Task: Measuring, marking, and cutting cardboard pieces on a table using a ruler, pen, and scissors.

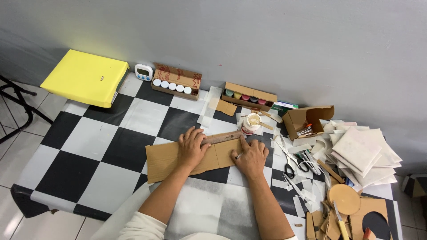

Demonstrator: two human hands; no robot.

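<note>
Cardboard [178, 160] lies mid-table, near the front edge. Left hand [192, 148] presses flat on the ruler [221, 138]; right hand [251, 156] grips a pencil [239, 156]. Best keep firm ruler pressure while marking.

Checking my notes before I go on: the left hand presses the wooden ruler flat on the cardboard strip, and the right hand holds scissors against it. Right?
Not quite. In the head view the right hand holds a pencil, not scissors. The scissors lie on the table to its right. The left hand does press the wooden ruler on the cardboard strip.
</note>
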